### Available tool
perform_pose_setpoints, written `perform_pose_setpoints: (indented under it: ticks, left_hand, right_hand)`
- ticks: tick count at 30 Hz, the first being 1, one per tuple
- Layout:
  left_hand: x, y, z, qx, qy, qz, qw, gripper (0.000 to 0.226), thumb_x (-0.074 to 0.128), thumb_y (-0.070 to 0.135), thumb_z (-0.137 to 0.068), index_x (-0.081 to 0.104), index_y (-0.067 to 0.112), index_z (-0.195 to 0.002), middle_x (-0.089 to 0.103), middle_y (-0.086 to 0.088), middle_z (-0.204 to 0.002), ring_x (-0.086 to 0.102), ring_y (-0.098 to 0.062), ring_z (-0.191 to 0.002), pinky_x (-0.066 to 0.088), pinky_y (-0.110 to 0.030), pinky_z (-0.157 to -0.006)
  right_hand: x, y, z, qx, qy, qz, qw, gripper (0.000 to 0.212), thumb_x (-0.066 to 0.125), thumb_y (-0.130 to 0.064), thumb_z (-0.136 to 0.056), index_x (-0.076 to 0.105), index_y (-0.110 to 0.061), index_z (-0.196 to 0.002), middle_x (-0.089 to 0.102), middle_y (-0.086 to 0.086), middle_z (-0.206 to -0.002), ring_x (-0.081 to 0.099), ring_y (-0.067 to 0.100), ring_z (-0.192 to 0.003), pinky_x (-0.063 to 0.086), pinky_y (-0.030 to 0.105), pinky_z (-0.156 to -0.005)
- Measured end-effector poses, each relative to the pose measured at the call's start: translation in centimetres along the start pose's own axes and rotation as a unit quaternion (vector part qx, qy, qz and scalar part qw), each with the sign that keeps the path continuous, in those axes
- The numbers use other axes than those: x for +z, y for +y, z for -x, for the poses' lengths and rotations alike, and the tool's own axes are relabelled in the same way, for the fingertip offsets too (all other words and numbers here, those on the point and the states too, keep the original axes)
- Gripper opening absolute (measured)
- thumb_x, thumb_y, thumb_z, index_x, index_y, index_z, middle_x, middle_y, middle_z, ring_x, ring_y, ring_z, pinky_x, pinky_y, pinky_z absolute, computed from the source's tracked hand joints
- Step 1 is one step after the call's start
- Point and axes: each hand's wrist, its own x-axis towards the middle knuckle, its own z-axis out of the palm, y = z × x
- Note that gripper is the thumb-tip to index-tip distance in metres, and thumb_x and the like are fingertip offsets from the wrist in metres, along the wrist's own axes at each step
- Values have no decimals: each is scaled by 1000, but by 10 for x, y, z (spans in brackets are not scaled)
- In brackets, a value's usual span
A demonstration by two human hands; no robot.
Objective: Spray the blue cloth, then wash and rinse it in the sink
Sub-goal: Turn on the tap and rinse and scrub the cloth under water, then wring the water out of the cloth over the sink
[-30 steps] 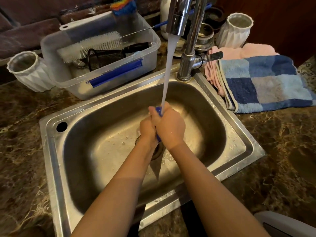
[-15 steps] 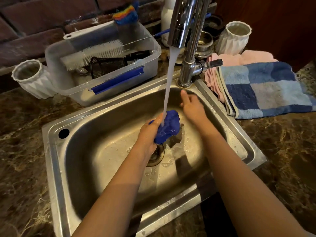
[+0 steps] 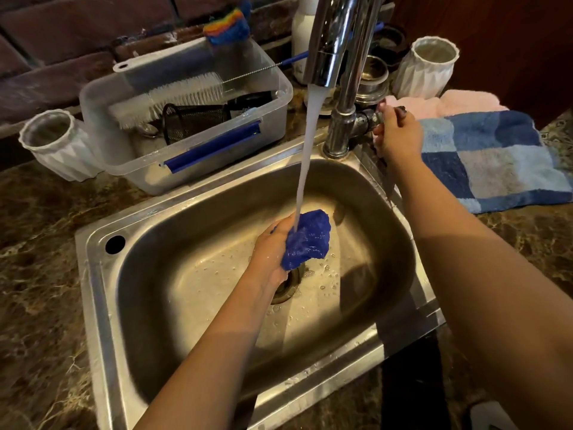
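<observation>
Blue cloth (image 3: 308,240): deep blue, wet, bunched into a crumpled wad, raised above the drain (image 3: 286,291) at mid-basin, directly under the water stream (image 3: 305,169). Sink (image 3: 99,305): stainless steel, rectangular, droplets scattered across its floor.

1. A home kitchen: a rectangular stainless-steel sink (image 3: 96,305) is set into a brown marbled stone countertop (image 3: 40,290), and water runs from a tall chrome tap (image 3: 336,41) at the sink's back rim.
2. A clear plastic tub (image 3: 130,159) holding a white-bristled scrubbing brush (image 3: 173,97) stands along the countertop's back edge.
3. A blue checked terry towel (image 3: 496,159) lies beside the sink's right rim.
</observation>
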Motion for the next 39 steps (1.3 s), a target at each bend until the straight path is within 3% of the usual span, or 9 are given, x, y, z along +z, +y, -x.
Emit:
perform_pose_setpoints:
  ticks: [4,9,14,19,25,29,31,33,39]
  left_hand:
    - [-2,1,1,-3,3,-2,1000,18,65,25,-84,67,14,-98,69,-8,-88,68,-23,-75,55,-30,-62]
    - [-3,3,1,-3,4,4,1000,17,64,24,-84,65,13,-98,69,-11,-95,67,-22,-75,54,-30,-64]
    - [-5,3,-1,7,16,7,1000,34,67,26,-82,63,11,-112,70,-13,-108,70,-25,-83,56,-31,-65]
    - [-6,2,-1,12,35,10,999,32,67,26,-83,62,16,-114,70,-10,-105,69,-25,-89,55,-31,-68]
    - [-6,6,4,-28,54,51,997,13,61,25,-88,65,15,-95,69,-4,-81,67,-19,-73,54,-27,-60]
    - [-8,13,14,-66,54,61,994,28,62,31,-85,64,13,-106,70,-7,-89,66,-21,-83,52,-34,-87]
    - [-7,20,26,-71,38,72,994,24,59,32,-87,63,11,-99,68,-7,-79,65,-19,-76,54,-31,-75]
    - [-4,25,36,-62,44,74,994,21,56,31,-89,62,11,-91,65,-6,-76,63,-18,-70,54,-30,-66]
    - [0,14,43,103,175,-87,975,33,46,41,-93,60,16,-77,65,-12,-89,64,-24,-87,52,-40,-86]
  right_hand:
    - [-5,-2,-5,-35,-38,34,998,28,53,-48,-84,58,-24,-70,54,0,-59,52,18,-55,43,35,-59]
    - [-9,-3,-11,-90,-63,74,991,26,49,-31,-93,69,-17,-103,55,4,-58,50,17,-46,42,31,-43]
    - [-4,0,-10,-141,-21,163,976,33,48,-37,-92,69,-12,-96,60,3,-73,62,25,-73,49,45,-69]
    - [-1,2,-11,-117,-2,168,979,35,47,-39,-92,59,-10,-77,63,18,-74,63,38,-75,52,52,-71]
    - [5,9,71,-108,83,137,981,37,44,-40,-92,53,-12,-114,62,6,-110,58,20,-102,49,36,-88]
    - [15,29,172,-232,-197,160,939,45,40,-42,-90,46,-23,-130,52,-2,-128,40,2,-116,35,22,-98]
    - [23,37,193,-259,-294,168,905,50,39,-46,-87,45,-23,-131,51,-3,-133,40,4,-119,33,20,-99]
    - [28,39,199,-270,-300,177,898,49,41,-47,-85,49,-23,-126,54,-2,-127,46,9,-114,38,20,-95]
    - [34,28,205,-240,-225,260,908,30,43,-41,-93,59,-17,-104,64,2,-99,58,13,-85,47,23,-74]
